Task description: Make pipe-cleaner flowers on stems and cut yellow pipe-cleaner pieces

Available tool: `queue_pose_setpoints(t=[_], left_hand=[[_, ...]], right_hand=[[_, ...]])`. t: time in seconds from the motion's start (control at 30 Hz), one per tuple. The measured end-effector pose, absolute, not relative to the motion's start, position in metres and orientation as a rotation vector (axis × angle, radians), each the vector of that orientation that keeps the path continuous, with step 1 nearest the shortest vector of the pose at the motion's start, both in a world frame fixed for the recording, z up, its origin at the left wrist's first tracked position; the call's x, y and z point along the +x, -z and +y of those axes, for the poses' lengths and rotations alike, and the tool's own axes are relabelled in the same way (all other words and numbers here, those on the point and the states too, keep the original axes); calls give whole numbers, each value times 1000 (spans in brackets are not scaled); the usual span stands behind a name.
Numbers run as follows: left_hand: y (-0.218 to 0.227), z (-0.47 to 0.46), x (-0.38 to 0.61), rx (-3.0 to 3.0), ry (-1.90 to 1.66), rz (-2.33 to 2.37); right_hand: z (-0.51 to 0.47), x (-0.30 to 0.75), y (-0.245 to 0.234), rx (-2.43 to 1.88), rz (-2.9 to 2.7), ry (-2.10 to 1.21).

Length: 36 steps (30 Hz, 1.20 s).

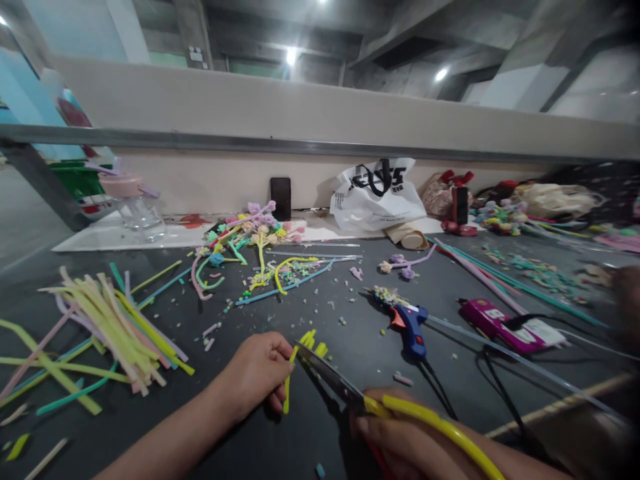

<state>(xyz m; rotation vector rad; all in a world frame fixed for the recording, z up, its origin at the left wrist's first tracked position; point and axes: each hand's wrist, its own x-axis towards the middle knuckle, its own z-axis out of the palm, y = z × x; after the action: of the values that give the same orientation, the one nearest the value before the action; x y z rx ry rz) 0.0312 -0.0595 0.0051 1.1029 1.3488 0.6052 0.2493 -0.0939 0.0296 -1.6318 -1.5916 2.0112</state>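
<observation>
My left hand [260, 368] is closed, its thumb and fingers pinching a short yellow pipe cleaner [287, 393] that points upright from the table. My right hand [405, 440] grips a pair of scissors [345, 383] with yellow handles. The blade tips lie right by the upper end of the pipe cleaner, beside my left fingertips; whether they touch it I cannot tell. Just beyond the blades rest several short cut yellow pieces [313, 343]. A blue hot glue gun [413, 327] with an orange trigger lies to the right of the scissors.
At left is a pile of pastel pipe cleaners [110, 327]. Fuzzy flower stems [260, 227] lie at the back near a dark phone [281, 199] and a white bag [377, 200]. A purple power strip [505, 327] and cords lie right. Another person's hand [627, 293] shows at the right edge.
</observation>
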Motion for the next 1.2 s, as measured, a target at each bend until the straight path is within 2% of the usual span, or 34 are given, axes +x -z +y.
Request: queue_pose_setpoints(t=[0.1,0.23,0.43,0.57,0.77,1.0,1.2], left_hand=[[-5,-60,28,1109,-617,1319],[-2,-59,21,1139,-603,1321],[0,-53,5,1236,-704,1379],[1,-51,7,1305,-740,1397],[11,-49,27,1623,-667,1648],[14,-46,28,1700,-614,1700],[1,-51,32,1819,-585,1680]], right_hand=[[-97,248,-25,-1570,-1711,-1932],[-104,252,-18,-1312,-1791,-2061],[-113,269,-6,-1167,-1435,-2260],[-110,270,3,-1169,-1147,-2295],[-107,260,-1,-1195,-1128,-2252],[-118,271,-5,-1270,-1400,-2106],[-119,271,-5,-1228,-1468,-2256]])
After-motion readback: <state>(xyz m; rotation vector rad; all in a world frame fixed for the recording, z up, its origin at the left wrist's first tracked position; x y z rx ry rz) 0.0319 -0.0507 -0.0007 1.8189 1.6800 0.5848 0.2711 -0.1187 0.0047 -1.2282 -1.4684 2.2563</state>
